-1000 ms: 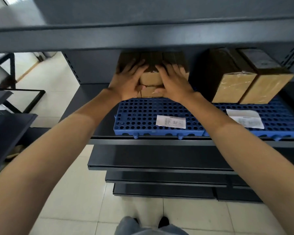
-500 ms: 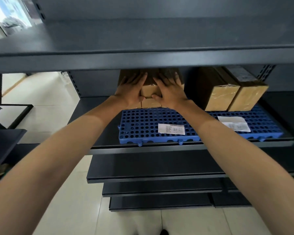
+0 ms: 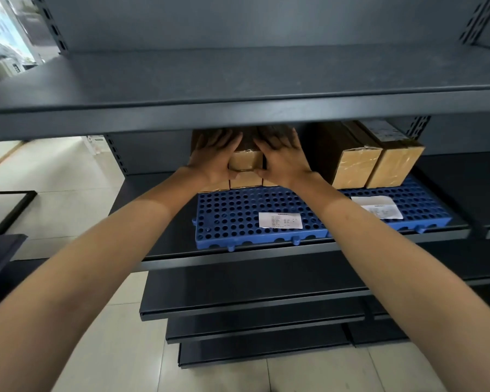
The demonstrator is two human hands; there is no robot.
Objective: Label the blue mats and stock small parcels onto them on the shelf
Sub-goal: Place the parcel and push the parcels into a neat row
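A stack of small brown parcels (image 3: pixel 245 161) stands at the back of the left blue mat (image 3: pixel 238 213) on the dark shelf (image 3: pixel 164 250). My left hand (image 3: pixel 214 158) and my right hand (image 3: pixel 282 158) lie flat with spread fingers against the stack's front, one at each side of the upper middle parcel. A white label (image 3: pixel 280 220) lies on the left mat's front. The right blue mat (image 3: pixel 425 205) carries a second white label (image 3: pixel 378 206) and two taller brown parcels (image 3: pixel 376 162).
The shelf board above (image 3: pixel 238 80) hangs low over the parcels and hides their tops. Lower shelf boards (image 3: pixel 252 301) step out below. Tiled floor (image 3: pixel 54 176) lies to the left, with dark frames (image 3: pixel 9 210) at the left edge.
The view has tilted upward, showing more of the upper shelf. Both hands stay pressed on the parcel stack, which sits a little further back.
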